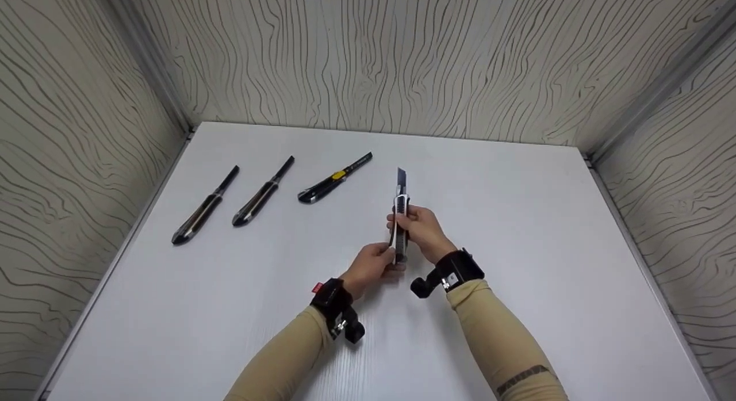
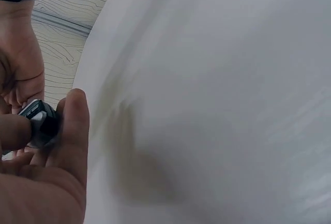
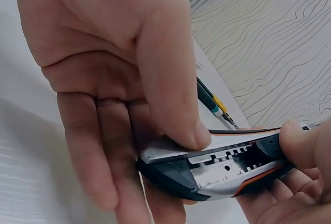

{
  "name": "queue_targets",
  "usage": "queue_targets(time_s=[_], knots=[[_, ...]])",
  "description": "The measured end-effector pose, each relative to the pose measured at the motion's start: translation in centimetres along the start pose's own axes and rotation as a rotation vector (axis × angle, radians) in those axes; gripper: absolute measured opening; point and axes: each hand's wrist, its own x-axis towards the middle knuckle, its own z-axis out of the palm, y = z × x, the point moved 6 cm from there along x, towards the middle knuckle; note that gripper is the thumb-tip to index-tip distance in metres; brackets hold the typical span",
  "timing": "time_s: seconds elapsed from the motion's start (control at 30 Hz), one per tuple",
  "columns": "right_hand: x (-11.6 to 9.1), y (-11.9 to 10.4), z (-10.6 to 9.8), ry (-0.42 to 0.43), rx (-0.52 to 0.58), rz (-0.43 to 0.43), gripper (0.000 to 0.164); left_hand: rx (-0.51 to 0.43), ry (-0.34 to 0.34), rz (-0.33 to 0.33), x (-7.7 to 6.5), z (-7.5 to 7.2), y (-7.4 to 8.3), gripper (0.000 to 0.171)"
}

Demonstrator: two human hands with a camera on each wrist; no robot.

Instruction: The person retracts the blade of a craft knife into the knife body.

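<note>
In the head view, a silver and black box cutter [image 1: 401, 204] with its blade [image 1: 401, 177] out points away from me over the table. My left hand [image 1: 370, 266] pinches its rear end between thumb and fingers. Around the middle of the handle, my right hand [image 1: 424, 231] grips it, thumb on top. The right wrist view shows orange trim on the box cutter [image 3: 207, 185], with the right thumb [image 3: 298, 144] on the black slider and the left thumb [image 3: 199, 133] on the butt end. Only the dark end of the box cutter [image 2: 47, 123] appears in the left wrist view.
Left of the hands, a black box cutter with a yellow slider [image 1: 339, 175] lies on the white table [image 1: 517, 228]. Farther left are two dark brown box cutters, one nearer [image 1: 256, 203] and one at the far left [image 1: 197, 219], both extended. Wood-patterned panels [image 1: 368, 56] surround the table.
</note>
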Motion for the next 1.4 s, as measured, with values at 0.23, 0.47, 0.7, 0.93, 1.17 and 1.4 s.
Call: queue_targets(time_s=[0.23, 0.47, 0.7, 0.93, 1.17, 1.4], knots=[[0.0, -0.4, 0.1, -0.018, 0.035, -0.019, 0.04, -0.021, 0.02, 0.038, 0.0, 0.0, 0.7, 0.028], [-0.1, -0.2, 0.0, -0.013, 0.048, 0.017, 0.038, -0.003, 0.02, 0.047, 0.1, 0.0, 1.0, 0.028], [-0.2, 0.2, -0.1, -0.005, 0.051, 0.025, 0.039, 0.014, 0.008, 0.036, 0.0, 0.2, 1.1, 0.028], [-0.3, 0.3, -0.3, 0.018, 0.014, 0.023, 0.036, 0.03, 0.007, 0.038, 0.3, 0.3, 1.0, 0.028], [-0.4, 0.0, -0.2, 0.014, 0.018, 0.008, 0.036, 0.046, 0.02, 0.041, 0.1, 0.3, 1.1, 0.029], [-0.4, 0.2, -0.1, 0.007, 0.034, 0.008, 0.032, 0.033, 0.016, 0.034, 0.2, 0.2, 1.0, 0.028]])
